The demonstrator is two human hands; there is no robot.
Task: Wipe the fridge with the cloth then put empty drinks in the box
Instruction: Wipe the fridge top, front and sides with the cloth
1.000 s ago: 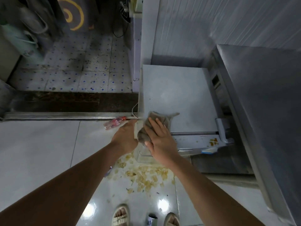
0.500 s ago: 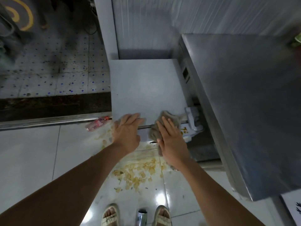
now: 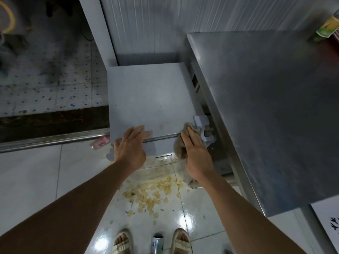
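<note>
The single head-worn camera looks steeply down from standing height, close over the small fridge [image 3: 150, 96], with the floor [image 3: 36, 176] beneath.

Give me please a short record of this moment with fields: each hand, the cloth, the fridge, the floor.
left hand: fingers straight, resting on the front edge of the fridge top
right hand: pressing the cloth on the fridge's front right corner
cloth: brownish, bunched under the hand
fridge: low, grey, flat top
floor: crumbs, a can between the feet, a bottle by the fridge's left side
table: steel, right of the fridge
</note>
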